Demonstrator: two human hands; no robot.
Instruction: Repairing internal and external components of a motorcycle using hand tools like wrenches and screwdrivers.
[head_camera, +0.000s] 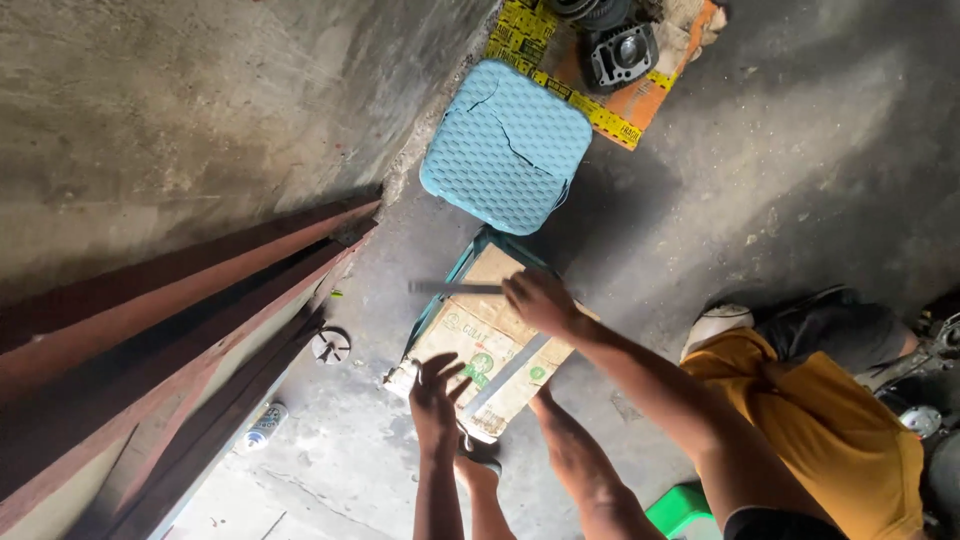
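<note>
My right hand (540, 300) is closed around one end of a thin dark metal rod (455, 288), held level over a brown cardboard sheet (470, 335). The cardboard lies on a teal frame (440, 300). A flat grey strip (512, 368) lies slantwise across the cardboard. My left hand (438, 392) hovers at the cardboard's near edge with fingers spread and nothing in it, just beside the strip's near end. Two more bare limbs (570, 450) come up from the bottom edge under the cardboard; whose they are I cannot tell.
A cracked light-blue plastic stool (505, 145) stands beyond the cardboard. An engine cylinder (620, 55) sits on orange card further back. Reddish beams (170, 330) lean on the left wall. A crouching person in a yellow shirt (820, 430) is at right, a green stool (680, 505) near them.
</note>
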